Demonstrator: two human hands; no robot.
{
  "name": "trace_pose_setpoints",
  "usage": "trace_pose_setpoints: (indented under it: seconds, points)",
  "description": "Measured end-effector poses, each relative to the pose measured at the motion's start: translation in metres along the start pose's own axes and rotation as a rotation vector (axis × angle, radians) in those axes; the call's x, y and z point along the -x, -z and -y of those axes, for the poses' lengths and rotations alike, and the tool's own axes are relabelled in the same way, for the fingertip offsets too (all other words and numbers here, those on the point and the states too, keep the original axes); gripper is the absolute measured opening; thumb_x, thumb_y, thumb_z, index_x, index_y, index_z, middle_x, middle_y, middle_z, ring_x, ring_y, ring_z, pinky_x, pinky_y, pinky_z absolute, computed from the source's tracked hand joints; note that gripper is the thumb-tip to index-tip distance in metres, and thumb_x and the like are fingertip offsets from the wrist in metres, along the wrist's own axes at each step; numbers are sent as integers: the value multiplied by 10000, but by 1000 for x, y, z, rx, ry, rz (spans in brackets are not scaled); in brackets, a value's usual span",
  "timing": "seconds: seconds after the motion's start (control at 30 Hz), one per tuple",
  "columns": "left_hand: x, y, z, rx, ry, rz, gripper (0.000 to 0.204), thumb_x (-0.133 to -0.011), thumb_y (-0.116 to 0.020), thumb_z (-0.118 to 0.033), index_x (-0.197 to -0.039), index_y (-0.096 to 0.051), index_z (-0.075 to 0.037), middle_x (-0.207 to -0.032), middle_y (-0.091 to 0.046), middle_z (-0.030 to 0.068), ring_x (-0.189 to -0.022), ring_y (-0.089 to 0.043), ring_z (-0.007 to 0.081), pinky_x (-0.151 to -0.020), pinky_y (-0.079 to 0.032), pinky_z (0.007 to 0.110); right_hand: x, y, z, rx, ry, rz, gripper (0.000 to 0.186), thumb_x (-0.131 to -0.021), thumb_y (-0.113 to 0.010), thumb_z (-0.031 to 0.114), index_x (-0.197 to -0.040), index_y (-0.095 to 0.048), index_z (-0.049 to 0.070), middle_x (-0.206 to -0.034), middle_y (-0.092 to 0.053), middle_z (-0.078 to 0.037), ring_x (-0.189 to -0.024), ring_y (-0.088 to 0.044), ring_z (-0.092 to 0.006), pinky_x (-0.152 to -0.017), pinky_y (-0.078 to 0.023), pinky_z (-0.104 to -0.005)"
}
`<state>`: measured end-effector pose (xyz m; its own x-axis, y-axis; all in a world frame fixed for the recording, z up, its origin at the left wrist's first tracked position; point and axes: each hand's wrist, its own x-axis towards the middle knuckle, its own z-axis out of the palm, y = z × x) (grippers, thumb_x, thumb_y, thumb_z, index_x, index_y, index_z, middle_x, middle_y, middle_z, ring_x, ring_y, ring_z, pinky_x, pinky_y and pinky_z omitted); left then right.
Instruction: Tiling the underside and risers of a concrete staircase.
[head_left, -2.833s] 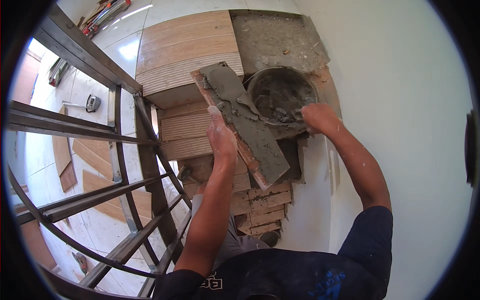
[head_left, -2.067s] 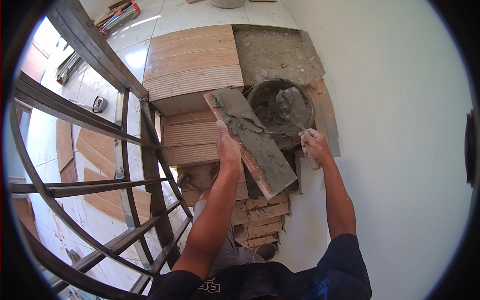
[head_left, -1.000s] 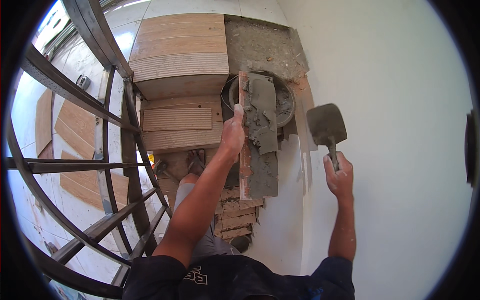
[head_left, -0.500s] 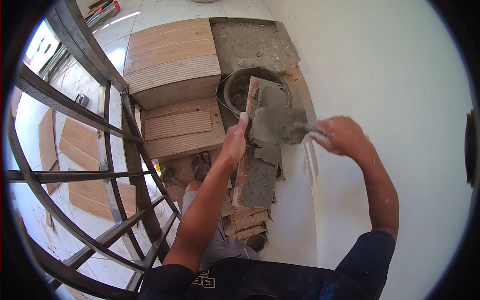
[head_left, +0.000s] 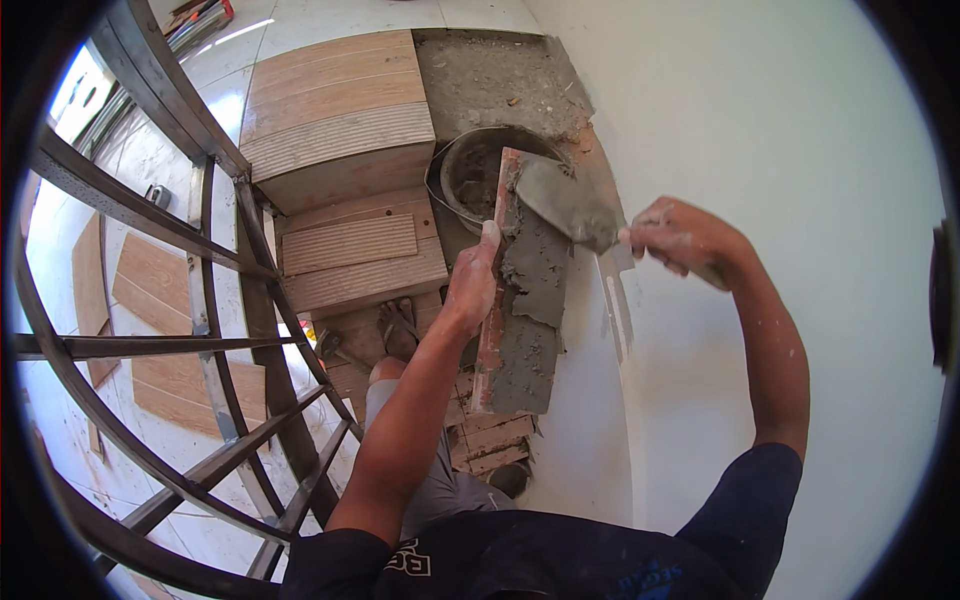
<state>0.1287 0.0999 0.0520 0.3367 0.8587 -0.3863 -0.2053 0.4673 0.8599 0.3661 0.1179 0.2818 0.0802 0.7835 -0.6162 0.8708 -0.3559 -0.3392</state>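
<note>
Left hand grips mortar-coated tile by left edge, arm outstretched; right hand wrapped round handle of trowel, elbow bent.

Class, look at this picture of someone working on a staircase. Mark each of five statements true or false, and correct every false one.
1. The left hand grips a long flat piece coated with grey mortar. True.
2. The right hand holds a paintbrush. False: it holds a trowel.
3. The long flat piece hides part of the bucket from view. True.
4. The metal railing stands on the person's right. False: the metal railing is on the left, and a pale wall is on the right.
5. A ridged strip of tile lies on the step just below the top one. True.
</note>
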Motion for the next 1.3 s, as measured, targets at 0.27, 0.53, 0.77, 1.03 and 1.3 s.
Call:
trace_pose_setpoints:
  seconds: [0.27,0.53,0.77,1.03,1.3]
  points:
    - [11,-13,-18,94,-62,-126,800,-1094,-314,-618,-1188,-672,91,-1116,-693,115,-1010,-587,174,-955,-456,339,38,-52,-25,360,454,110,430,-981,-677,389,-888,-710,-29,-688,-645,-154,-627,-630,-294,-611,-510,-415]
    - [5,-14,-8,-42,12,-97,819,-1093,-281,-637,-1169,-682,74,-1038,-687,103,-935,-562,170,-906,-464,348,40,-47,-27,895,444,-333,350,-989,-621,401,-895,-690,71,-804,-707,-106,-760,-708,-328,-684,-564,-450]
    - [9,-18,-2,31,-107,-46,792,-1106,-274,-607,-1079,-676,75,-906,-630,52,-822,-479,150,-804,-444,336,1,-12,-21,825,297,-311,395,-957,-647,442,-965,-750,61,-865,-720,-178,-870,-687,-394,-814,-557,-497]
    - [2,-12,12,-3,-122,-10,751,-1111,-309,-585,-942,-626,74,-835,-552,28,-815,-438,154,-765,-422,342,-15,10,-10,488,528,-246,408,-961,-689,361,-780,-659,-4,-639,-567,-148,-565,-519,-294,-590,-466,-427]
    - [7,-19,-3,-120,-194,-86,689,-1129,-304,-533,-921,-566,69,-804,-498,16,-792,-391,147,-731,-404,328,19,-3,4,47,-56,220,405,-934,-723,355,-731,-648,13,-600,-483,-5,-510,-447,-115,-475,-383,-296]
